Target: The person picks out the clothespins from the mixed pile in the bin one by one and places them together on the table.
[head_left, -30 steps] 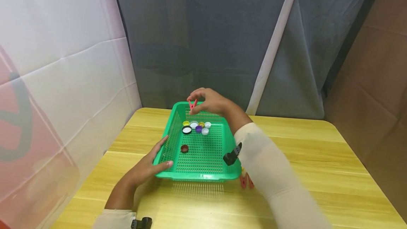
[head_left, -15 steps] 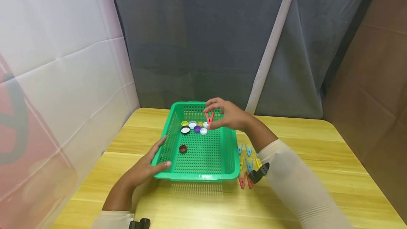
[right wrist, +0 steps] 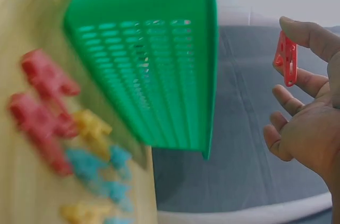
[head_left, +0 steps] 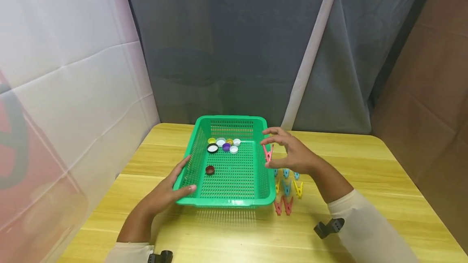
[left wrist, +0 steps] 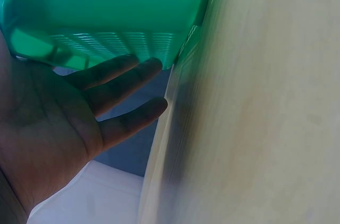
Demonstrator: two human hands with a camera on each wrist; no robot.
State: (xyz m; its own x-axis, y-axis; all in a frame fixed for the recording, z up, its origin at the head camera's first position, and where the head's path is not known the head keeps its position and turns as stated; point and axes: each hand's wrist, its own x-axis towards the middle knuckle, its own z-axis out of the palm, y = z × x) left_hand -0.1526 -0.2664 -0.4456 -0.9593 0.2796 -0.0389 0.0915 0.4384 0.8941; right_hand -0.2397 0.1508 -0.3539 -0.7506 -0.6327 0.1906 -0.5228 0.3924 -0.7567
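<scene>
My left hand (head_left: 164, 196) holds the left rim of a green plastic basket (head_left: 234, 203), thumb over the rim. In the left wrist view, several fingers (left wrist: 125, 86) stretch along the basket's outer side. With thumb and a fingertip, my right hand (head_left: 292, 153) pinches a red clothespin (head_left: 268, 154) just by the basket's right rim. The right wrist view shows this clothespin (right wrist: 287, 57) raised beside the basket wall, the other fingers loosely bent. Inside the basket lie a brown bottle cap (head_left: 210, 170), a purple cap (head_left: 226, 147), a black-rimmed cap (head_left: 212, 148) and several white and yellow ones.
Right of the basket, clothespins lie in rows on the wooden table (head_left: 365, 182): red clothespins (head_left: 288, 205) in front, yellow (head_left: 298, 189) and blue (head_left: 287, 188) ones behind. A grey curtain (head_left: 219, 52) hangs at the back, with a white cloth (head_left: 73, 72) at left.
My right hand has moved right and toward me with the red clothespin, from above the basket's far end to its right rim. The clothespin rows have come into view. My left hand stays put.
</scene>
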